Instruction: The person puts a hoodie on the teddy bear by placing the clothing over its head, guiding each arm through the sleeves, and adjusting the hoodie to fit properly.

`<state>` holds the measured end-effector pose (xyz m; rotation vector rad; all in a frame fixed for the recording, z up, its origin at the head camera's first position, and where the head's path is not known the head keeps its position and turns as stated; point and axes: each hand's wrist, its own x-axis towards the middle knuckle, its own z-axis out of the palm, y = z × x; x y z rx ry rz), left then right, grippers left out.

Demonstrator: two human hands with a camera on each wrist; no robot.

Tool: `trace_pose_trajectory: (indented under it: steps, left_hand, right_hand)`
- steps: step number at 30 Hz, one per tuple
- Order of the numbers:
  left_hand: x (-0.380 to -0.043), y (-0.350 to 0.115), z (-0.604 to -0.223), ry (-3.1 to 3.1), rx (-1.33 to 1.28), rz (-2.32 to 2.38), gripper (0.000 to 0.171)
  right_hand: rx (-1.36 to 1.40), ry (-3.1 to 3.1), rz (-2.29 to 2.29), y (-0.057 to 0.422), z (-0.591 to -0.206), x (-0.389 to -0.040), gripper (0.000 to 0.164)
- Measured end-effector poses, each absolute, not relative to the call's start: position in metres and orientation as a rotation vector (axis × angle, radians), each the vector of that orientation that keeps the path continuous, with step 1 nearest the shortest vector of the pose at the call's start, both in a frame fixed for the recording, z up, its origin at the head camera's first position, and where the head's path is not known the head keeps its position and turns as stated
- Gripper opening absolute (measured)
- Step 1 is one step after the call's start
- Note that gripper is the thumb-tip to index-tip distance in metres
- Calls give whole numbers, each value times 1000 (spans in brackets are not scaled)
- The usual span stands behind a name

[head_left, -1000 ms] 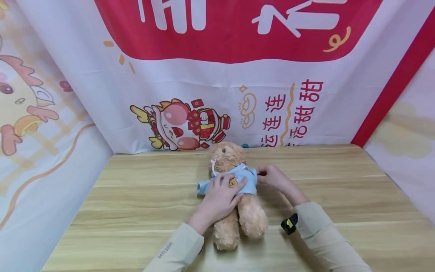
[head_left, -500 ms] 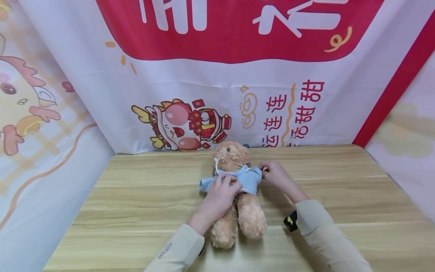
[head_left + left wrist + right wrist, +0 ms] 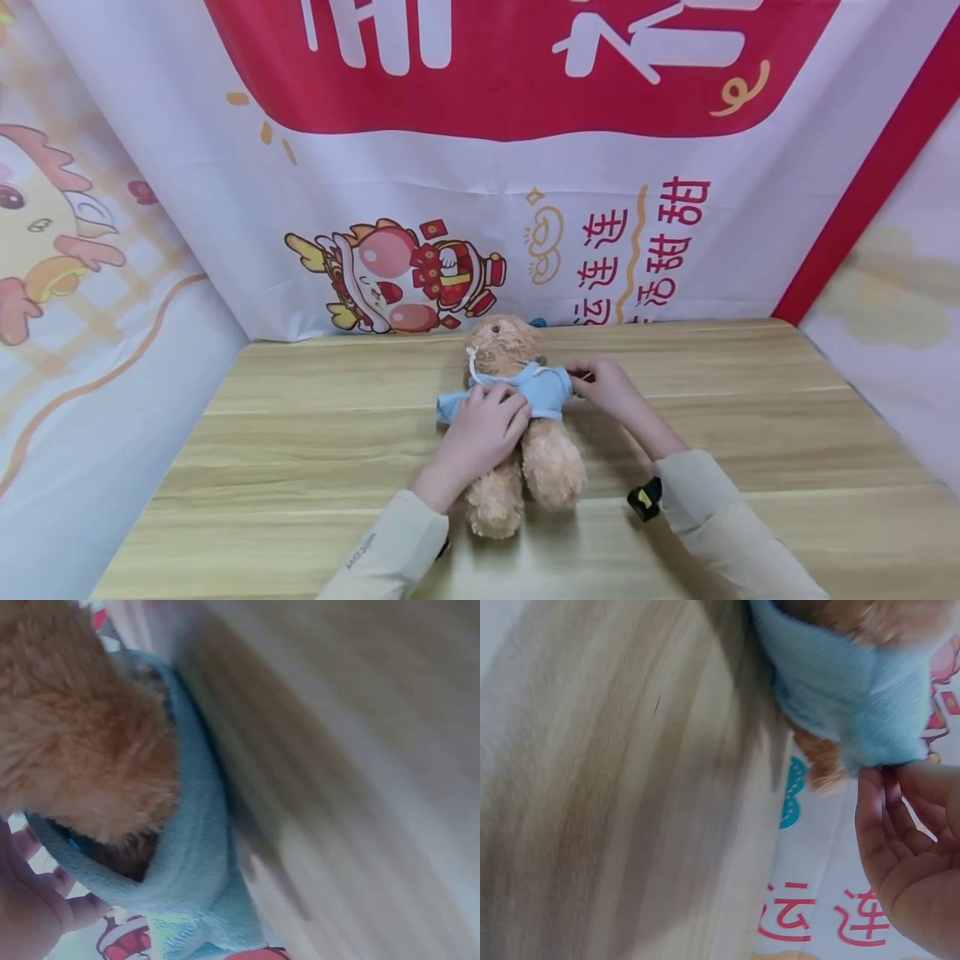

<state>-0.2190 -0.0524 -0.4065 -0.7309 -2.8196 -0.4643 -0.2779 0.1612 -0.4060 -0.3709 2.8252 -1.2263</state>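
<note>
A light brown teddy bear lies on its back on the table, head toward the back wall. It wears a light blue shirt with a white cord at the neck. My left hand rests on the shirt's front with bent fingers, covering the belly; in the left wrist view its fingers lie by the loose hem. On the bear's right-hand side in the head view, my right hand pinches the end of a shirt sleeve between thumb and fingers. The other sleeve sticks out left of my left hand.
The wood-grain table extends around the bear. A white and red printed cloth hangs at the table's back edge, close behind the bear's head. Printed cloths also hang at both sides. A black strap shows at my right cuff.
My left fingers have drawn together and bent on the shirt front, no longer spread. The bear shifted slightly right and back. My right hand stays at the sleeve end.
</note>
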Motion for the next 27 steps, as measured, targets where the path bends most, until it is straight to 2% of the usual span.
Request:
trace_pose_trajectory:
  steps: [8,15,22,27]
  left_hand:
    - [-224,-42,-404,-2832,-758,-188,42]
    - [-227,-38,-399,-2864,-778,-56,47]
    - [-226,-34,-398,-2872,-751,-32,44]
    - [-226,-30,-400,-2854,-760,19,43]
  right_hand:
    - [-458,2802,-1293,159,-407,-268,28]
    - [-623,2881,-1328,148,-410,-262,23]
    - [-393,2795,-1407,144,-408,-256,20]
    - [-285,2907,-1284,146,-411,-255,13]
